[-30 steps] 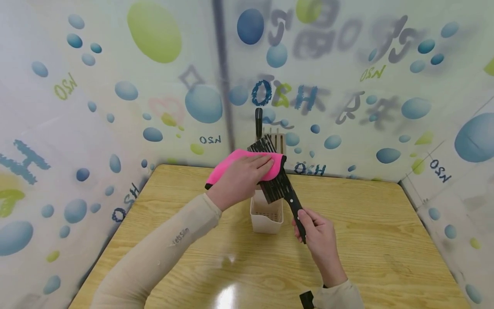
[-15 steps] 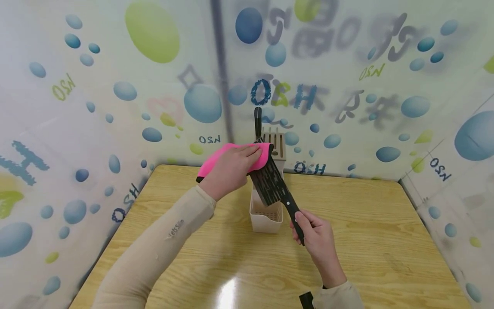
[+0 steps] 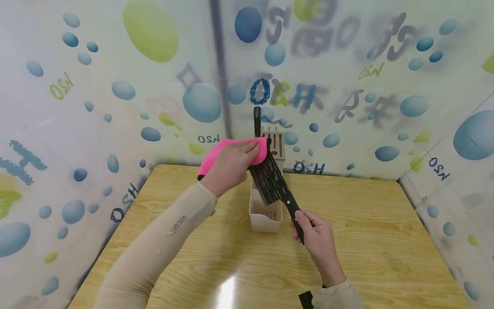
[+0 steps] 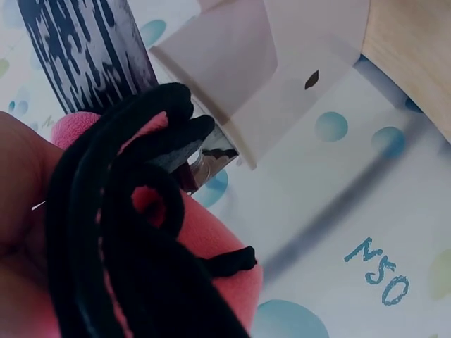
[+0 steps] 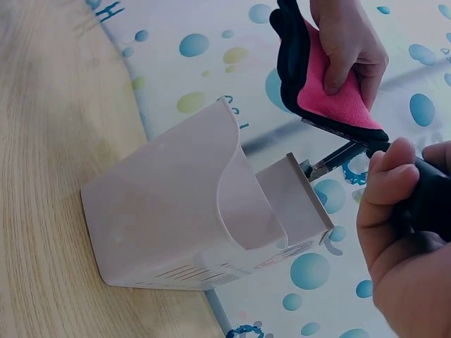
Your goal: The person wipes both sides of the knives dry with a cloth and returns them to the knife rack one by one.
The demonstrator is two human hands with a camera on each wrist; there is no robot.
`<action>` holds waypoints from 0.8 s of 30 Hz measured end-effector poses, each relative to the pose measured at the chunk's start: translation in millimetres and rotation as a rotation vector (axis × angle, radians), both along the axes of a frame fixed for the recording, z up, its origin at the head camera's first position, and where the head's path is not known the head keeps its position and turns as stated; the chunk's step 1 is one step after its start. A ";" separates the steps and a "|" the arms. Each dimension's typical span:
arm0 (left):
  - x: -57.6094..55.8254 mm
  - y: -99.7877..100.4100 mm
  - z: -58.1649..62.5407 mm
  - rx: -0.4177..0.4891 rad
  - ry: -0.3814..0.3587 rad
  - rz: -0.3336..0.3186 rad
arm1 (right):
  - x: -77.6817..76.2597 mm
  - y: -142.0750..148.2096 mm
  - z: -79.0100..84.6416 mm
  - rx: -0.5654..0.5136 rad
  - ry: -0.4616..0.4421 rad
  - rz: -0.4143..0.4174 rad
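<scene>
My right hand [image 3: 318, 236] grips the black handle of a cleaver [image 3: 269, 182], its broad dark blade streaked with lighter marks and slanting up to the left. With my left hand [image 3: 229, 167] I hold a pink cloth [image 3: 213, 159] edged in black against the blade's far end, which it hides. In the right wrist view the left thumb and fingers [image 5: 352, 53] pinch the folded cloth [image 5: 328, 81] over the blade. Close up in the left wrist view, black edging and a loop of the cloth [image 4: 229, 246] bunch beside the streaked blade [image 4: 91, 49].
Behind the cleaver, a pale knife holder [image 3: 266, 221] with a slotted brown top and an open front bin stands on the wooden table [image 3: 366, 227]. Another black knife handle [image 3: 257, 122] rises from it. Bubble-patterned sheets [image 3: 154, 103] wall the table's back and sides.
My left hand and the cloth have slid up and left along the blade toward its far end, baring more of the blade near the handle. My right hand has barely moved.
</scene>
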State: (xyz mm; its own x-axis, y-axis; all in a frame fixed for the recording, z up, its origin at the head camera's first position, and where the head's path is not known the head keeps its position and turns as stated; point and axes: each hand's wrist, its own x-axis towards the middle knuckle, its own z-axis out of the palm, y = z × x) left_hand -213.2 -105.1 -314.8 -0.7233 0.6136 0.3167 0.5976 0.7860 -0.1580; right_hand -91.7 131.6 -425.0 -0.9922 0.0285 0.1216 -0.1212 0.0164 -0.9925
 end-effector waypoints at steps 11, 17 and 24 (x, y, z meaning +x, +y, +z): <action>6.6 7.0 -10.2 -0.039 0.056 -0.040 | -3.2 -1.5 2.2 -0.017 -0.006 -0.017; 12.5 12.8 -13.5 -0.079 0.064 -0.061 | -5.6 -1.5 2.4 -0.021 -0.023 -0.034; 20.6 21.7 -16.8 -0.111 0.136 -0.121 | -9.9 0.1 2.1 -0.017 -0.064 -0.058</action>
State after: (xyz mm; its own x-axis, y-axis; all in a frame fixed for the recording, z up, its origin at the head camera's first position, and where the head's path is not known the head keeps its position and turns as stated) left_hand -192.6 -83.4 -331.6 -0.5972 0.7301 0.3322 0.6539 0.6830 -0.3254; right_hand -101.6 131.8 -422.9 -0.9945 0.0880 0.0572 -0.0571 0.0046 -0.9984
